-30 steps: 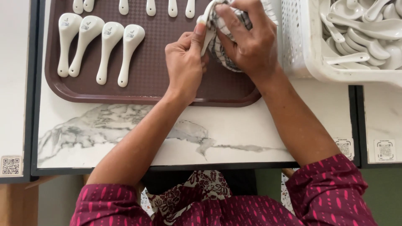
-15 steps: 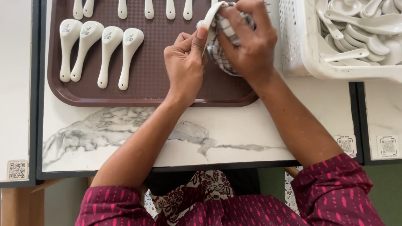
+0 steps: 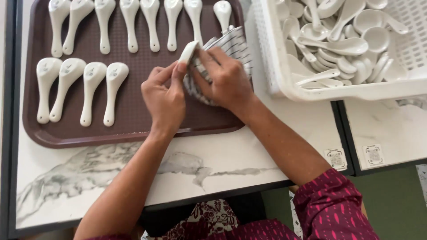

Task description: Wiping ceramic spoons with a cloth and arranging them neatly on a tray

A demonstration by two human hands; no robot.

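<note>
The left hand [image 3: 165,98] is pinching a white spoon [image 3: 187,51] while the right hand [image 3: 224,79] is rubbing it in a striped cloth [image 3: 233,46] over the brown tray [image 3: 133,129]; eleven spoons are lying dried in rows; the white basket [image 3: 284,84] is looking far from emptied.

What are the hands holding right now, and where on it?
The left hand pinches a white ceramic spoon near one end, between thumb and fingers. The right hand holds a striped cloth wrapped around the rest of the spoon.
</note>
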